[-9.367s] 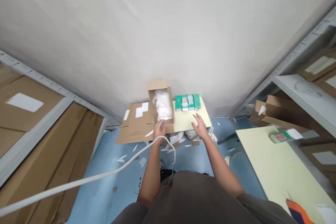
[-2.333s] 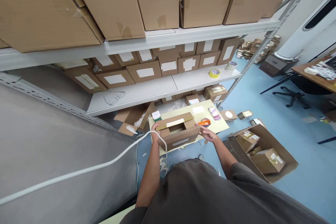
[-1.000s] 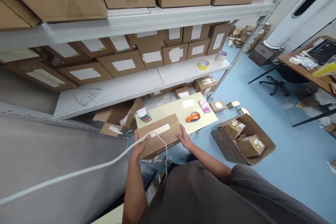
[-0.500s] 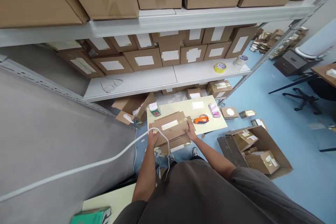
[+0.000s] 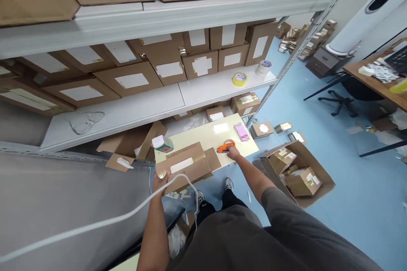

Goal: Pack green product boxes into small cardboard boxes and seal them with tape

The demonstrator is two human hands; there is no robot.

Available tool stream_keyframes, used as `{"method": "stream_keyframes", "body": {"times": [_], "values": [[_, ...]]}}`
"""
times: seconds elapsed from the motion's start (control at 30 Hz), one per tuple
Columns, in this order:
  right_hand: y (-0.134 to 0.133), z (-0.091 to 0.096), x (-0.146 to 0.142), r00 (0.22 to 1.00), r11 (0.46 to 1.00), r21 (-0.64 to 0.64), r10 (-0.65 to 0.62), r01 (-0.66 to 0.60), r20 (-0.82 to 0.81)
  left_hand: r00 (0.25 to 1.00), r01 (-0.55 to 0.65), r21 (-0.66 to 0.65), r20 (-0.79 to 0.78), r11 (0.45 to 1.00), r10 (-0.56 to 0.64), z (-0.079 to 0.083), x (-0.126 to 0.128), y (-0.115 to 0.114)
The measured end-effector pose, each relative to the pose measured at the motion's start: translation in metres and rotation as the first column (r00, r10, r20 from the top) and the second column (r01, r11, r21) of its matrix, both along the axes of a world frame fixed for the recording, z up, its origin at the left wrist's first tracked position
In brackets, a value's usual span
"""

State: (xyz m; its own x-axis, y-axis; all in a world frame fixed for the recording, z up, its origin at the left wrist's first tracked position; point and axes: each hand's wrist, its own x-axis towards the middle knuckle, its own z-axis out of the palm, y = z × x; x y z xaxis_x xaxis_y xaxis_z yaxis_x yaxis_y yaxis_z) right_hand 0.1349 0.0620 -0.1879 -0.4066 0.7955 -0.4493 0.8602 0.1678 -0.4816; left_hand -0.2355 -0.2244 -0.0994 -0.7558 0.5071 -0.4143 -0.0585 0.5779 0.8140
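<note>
A closed brown cardboard box (image 5: 187, 166) with a white label lies on the pale yellow table (image 5: 206, 135). My left hand (image 5: 160, 179) grips its near left corner, fingers curled on the edge. My right hand (image 5: 233, 153) is stretched out to the orange tape dispenser (image 5: 225, 147) on the table's right side and touches it; I cannot make out whether the fingers are closed round it. A small green and white box (image 5: 162, 144) sits at the table's left end. A white slip (image 5: 220, 128) and a pink item (image 5: 241, 132) lie farther back.
Grey shelving (image 5: 178, 97) behind the table carries labelled cartons and two tape rolls (image 5: 239, 78). An open carton (image 5: 297, 171) with small boxes lies on the blue floor at the right. A white cable (image 5: 95, 224) runs across from the left. A desk and chair stand far right.
My right hand left the box's right edge and reached out to the orange tape dispenser. My left hand stays on the box's left corner. The camera swung slightly.
</note>
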Motion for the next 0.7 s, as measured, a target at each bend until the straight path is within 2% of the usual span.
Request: {"method": "stream_keyframes", "body": {"times": [0.2,0.33,0.43,0.5,0.6,0.7], "values": [[0.02,-0.028,-0.004,0.997,0.997,-0.036,0.07,-0.071,-0.046,0.999,-0.046,0.021,-0.006,0.999,0.047,0.004,0.012,0.012],[0.04,-0.026,0.007,0.988,0.998,-0.025,0.051,-0.056,-0.149,0.997,-0.02,-0.015,-0.07,1.0,0.018,0.003,0.022,0.02],[0.053,-0.011,0.027,0.965,0.999,0.006,0.04,-0.04,-0.26,0.995,0.001,-0.055,-0.095,0.998,-0.006,0.006,0.033,0.03],[0.058,0.004,0.043,0.917,0.999,0.029,0.031,-0.022,-0.398,0.996,0.005,-0.057,-0.083,0.998,-0.01,0.01,0.043,0.039],[0.057,0.032,0.064,0.832,0.999,0.051,0.034,-0.007,-0.554,0.998,0.013,-0.019,-0.06,1.0,-0.014,0.016,0.063,0.054],[0.048,0.061,0.075,0.771,0.999,0.006,0.028,-0.031,-0.636,0.997,0.04,0.054,-0.066,0.998,-0.036,0.017,0.084,0.066]]}}
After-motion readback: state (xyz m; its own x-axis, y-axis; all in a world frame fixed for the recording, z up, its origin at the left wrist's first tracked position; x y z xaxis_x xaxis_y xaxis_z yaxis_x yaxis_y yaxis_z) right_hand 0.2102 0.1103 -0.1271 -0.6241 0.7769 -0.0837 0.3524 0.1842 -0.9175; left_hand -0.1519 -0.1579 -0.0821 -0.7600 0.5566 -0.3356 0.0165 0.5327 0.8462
